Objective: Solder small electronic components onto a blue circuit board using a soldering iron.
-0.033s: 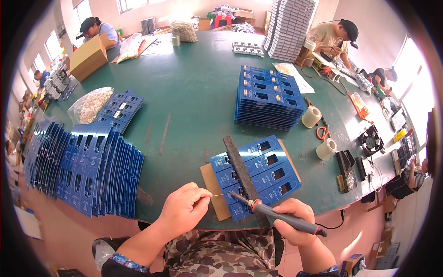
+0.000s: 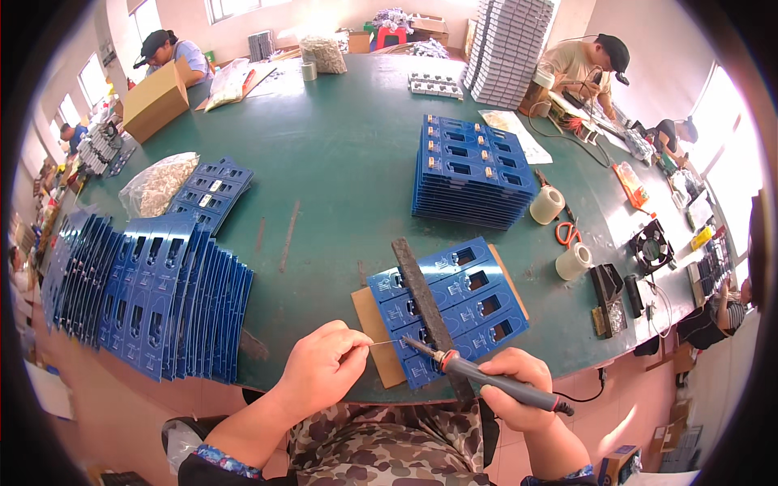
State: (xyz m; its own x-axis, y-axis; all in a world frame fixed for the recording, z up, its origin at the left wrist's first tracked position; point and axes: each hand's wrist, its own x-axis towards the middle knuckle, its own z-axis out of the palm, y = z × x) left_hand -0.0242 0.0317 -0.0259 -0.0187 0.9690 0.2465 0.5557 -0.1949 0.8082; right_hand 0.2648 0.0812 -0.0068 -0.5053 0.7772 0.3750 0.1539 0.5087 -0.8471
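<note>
The green counter (image 2: 340,162) fills most of the view, with a fanned row of blue boards (image 2: 154,292) at the person's left and a squared stack of blue boards (image 2: 470,182) farther off to the right. Near the close edge, just beyond and between the two hands, one slotted blue board (image 2: 455,288) lies tilted in plan over a piece of cardboard (image 2: 374,340). A dark bar (image 2: 425,296) crosses that board, running from far left to near right (its close end reaches the counter's edge). The right hand (image 2: 525,415) is wrapped around the grip of a soldering iron (image 2: 486,377), whose long axis points away and leftward, over the bar, to the board's left part. The left hand (image 2: 327,364) is nearer that spot, thumb and fingers pinched together on a thin wire (image 2: 385,343) running almost level to the right. Wire end and iron tip meet or nearly meet above the board's left side; whether they touch, I cannot tell.
</note>
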